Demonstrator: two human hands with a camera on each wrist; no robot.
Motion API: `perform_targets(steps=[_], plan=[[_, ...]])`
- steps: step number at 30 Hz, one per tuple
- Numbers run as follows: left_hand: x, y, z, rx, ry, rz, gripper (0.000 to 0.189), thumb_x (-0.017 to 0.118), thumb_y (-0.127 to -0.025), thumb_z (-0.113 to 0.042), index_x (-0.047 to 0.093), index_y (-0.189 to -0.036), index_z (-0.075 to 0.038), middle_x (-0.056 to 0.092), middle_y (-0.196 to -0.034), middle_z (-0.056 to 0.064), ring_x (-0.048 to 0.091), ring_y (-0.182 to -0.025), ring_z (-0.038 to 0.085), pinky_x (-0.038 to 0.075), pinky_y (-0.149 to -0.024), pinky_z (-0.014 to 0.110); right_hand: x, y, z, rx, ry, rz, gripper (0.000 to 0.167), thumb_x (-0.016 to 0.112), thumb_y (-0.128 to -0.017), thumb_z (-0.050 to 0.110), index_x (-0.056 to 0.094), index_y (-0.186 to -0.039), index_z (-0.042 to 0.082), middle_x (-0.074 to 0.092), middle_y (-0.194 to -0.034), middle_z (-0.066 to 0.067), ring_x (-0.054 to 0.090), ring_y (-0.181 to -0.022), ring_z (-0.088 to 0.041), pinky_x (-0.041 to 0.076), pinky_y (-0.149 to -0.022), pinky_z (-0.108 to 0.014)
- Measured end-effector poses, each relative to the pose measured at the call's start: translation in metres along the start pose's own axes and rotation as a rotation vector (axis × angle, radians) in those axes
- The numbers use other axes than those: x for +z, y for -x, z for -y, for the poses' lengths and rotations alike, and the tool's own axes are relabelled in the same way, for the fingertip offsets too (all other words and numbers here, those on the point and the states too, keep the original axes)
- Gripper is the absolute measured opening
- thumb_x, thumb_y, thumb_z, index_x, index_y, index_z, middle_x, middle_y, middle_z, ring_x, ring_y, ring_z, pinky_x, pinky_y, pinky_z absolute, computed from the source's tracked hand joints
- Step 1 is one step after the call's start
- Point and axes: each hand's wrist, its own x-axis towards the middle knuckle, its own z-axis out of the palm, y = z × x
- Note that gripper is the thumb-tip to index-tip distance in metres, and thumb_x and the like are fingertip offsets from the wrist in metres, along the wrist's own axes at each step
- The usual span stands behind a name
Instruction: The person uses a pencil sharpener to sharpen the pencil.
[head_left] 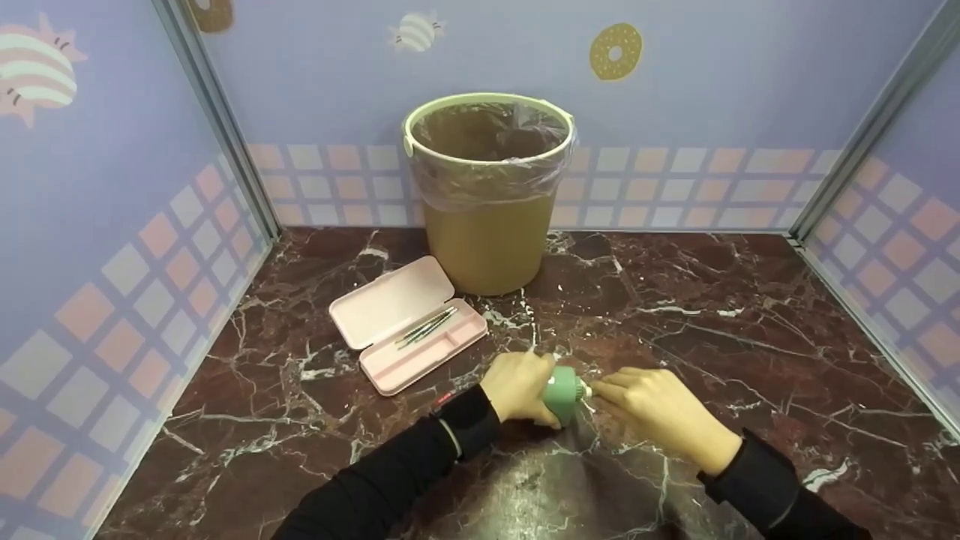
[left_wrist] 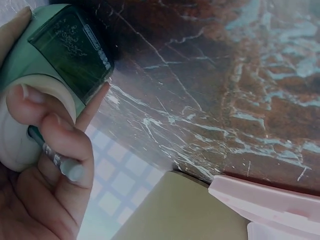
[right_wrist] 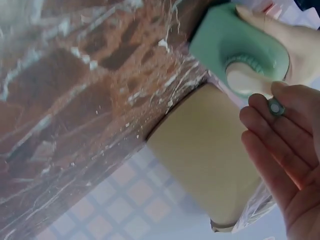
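Left wrist: green sharpener [left_wrist: 70, 55], illegible lettering [left_wrist: 97, 46].

Twelve o'clock is taken as the back wall [head_left: 712, 97], with the sharpener [head_left: 560, 397] at the dial's centre on the table [head_left: 712, 322]. The sharpener is gripped from nine o'clock by the left hand [head_left: 517, 386]; on that side a pencil [left_wrist: 74, 171] is seated in it. Its crank [right_wrist: 247, 79] is borne at three o'clock, where it is met by the right hand [head_left: 652, 409]. The bin [head_left: 487, 236], its liner [head_left: 517, 178] folded over the rim, is sited at eleven o'clock, before the wall. The open case [head_left: 390, 300] is placed at ten, beside the bin; pencils [head_left: 427, 328] are laid inside.
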Motion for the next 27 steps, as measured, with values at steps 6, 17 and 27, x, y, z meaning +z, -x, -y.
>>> perform_targets(steps=[6, 17, 27], plan=[[-0.001, -0.001, 0.0, 0.014, 0.002, -0.009, 0.071, 0.093, -0.058, -0.063, 0.065, -0.101, -0.013, 0.073, -0.088, -0.002, 0.07, -0.074, 0.016, 0.058, -0.064, 0.031, 0.001, -0.006, -0.011, 0.04, 0.012, 0.016, 0.024, 0.084, -0.076, 0.014, 0.077, -0.098, 0.006, 0.076, -0.082, -0.003, 0.069, -0.067, -0.014, 0.058, -0.06, -0.028], [0.002, -0.001, 0.002, 0.041, 0.005, -0.023, 0.072, 0.092, -0.059, -0.062, 0.066, -0.105, -0.013, 0.074, -0.088, -0.002, 0.072, -0.077, 0.018, 0.06, -0.067, 0.032, 0.007, -0.009, -0.016, 0.103, 0.021, 0.065, 0.023, 0.083, -0.08, 0.013, 0.078, -0.101, 0.006, 0.077, -0.087, -0.005, 0.072, -0.071, -0.017, 0.06, -0.062, -0.032], [0.003, -0.001, 0.005, 0.061, 0.033, -0.017, 0.076, 0.091, -0.06, -0.063, 0.065, -0.11, -0.012, 0.073, -0.089, -0.001, 0.071, -0.079, 0.018, 0.06, -0.07, 0.032, 0.012, -0.012, -0.022, 0.114, 0.074, 0.105, 0.031, 0.086, -0.076, 0.009, 0.078, -0.105, 0.004, 0.078, -0.091, -0.007, 0.073, -0.076, -0.02, 0.061, -0.064, -0.034]])
